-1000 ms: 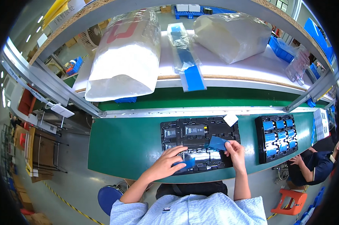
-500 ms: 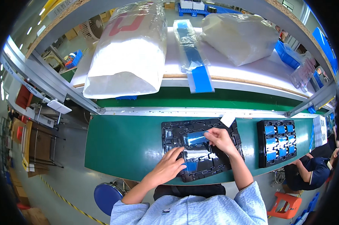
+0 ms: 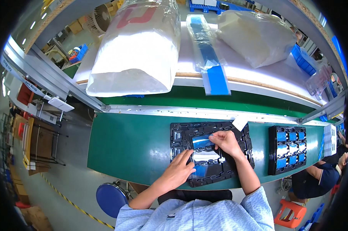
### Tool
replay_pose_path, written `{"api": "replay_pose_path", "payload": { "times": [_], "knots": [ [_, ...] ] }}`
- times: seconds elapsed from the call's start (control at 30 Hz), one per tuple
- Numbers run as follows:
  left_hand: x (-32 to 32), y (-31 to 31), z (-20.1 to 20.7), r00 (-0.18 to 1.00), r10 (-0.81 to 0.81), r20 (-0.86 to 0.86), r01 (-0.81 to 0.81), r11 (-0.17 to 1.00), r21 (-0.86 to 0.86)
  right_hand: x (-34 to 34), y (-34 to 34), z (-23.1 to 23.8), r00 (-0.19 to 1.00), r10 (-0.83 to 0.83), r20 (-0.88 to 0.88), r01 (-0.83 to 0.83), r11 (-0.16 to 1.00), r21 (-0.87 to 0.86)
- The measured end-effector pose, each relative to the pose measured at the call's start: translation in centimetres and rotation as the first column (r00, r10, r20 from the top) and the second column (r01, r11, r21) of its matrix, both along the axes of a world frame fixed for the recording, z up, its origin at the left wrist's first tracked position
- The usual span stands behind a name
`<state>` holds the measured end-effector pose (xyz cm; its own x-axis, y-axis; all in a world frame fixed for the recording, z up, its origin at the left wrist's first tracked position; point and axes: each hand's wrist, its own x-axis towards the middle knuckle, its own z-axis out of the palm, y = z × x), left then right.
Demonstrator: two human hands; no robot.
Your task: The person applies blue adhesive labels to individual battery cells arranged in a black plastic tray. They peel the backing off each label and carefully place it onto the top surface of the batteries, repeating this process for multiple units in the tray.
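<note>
A black moulded plastic tray [image 3: 235, 169] lies on the green bench in front of me, tilted over another black tray [image 3: 176, 134]. In the upper tray's far pocket sits a flat piece covered with blue film [image 3: 200, 141]. My right hand [image 3: 226, 143] pinches the right end of that blue film between thumb and fingertips. My left hand [image 3: 176, 169] rests at the upper tray's left edge, its index finger and thumb apart. Beside the left thumb, a second blue-filmed piece [image 3: 199, 171] lies in the near pocket. A shiny clear area [image 3: 206, 155] reflects light between the two pieces.
A stack of black trays [image 3: 273, 150] with several blue-filmed pieces stands at the right. A white card [image 3: 240, 123] overlaps the far tray edge. Large plastic bags [image 3: 135, 57] and blue film strips [image 3: 217, 79] lie on the shelf above. A co-worker [image 3: 320, 175] sits at the right.
The whole view has shifted slightly, moving the bench items to the right. Both hands keep nearly the same places on the tray, the right still pinching the blue film.
</note>
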<state>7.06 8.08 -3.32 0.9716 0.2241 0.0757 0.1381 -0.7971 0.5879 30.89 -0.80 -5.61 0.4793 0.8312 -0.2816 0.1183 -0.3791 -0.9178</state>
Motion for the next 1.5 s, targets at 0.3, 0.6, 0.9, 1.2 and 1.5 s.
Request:
{"api": "replay_pose_path", "payload": {
  "times": [0.3, 0.6, 0.9, 1.2, 1.5],
  "knots": [
    [0.2, 0.0, 0.1, 1.0, -0.004, 0.022, 0.004, 1.0, 0.02, 0.0, 0.2, 0.1, 0.998, 0.011, 0.06, -0.011, 1.0, -0.002],
    [0.2, -0.2, 0.1, 1.0, 0.006, 0.025, -0.007, 0.999, 0.041, -0.1, 0.3, 0.2, 0.996, 0.005, 0.084, -0.004, 1.0, -0.019],
    [0.8, -0.2, 0.4, 0.999, 0.0, -0.041, 0.001, 1.0, 0.018, -0.4, 0.3, 0.0, 0.992, -0.002, 0.129, 0.005, 1.0, -0.024],
    [1.3, -0.3, 0.0, 0.997, -0.003, -0.079, 0.007, 0.999, 0.051, -1.0, 0.4, -0.3, 0.934, -0.025, 0.356, 0.024, 1.0, 0.008],
    [1.2, -0.1, 0.2, 0.996, 0.007, -0.091, -0.003, 0.999, 0.051, -0.6, -1.9, 1.4, 0.517, -0.294, 0.804, 0.167, 0.956, 0.242]
  ]
}}
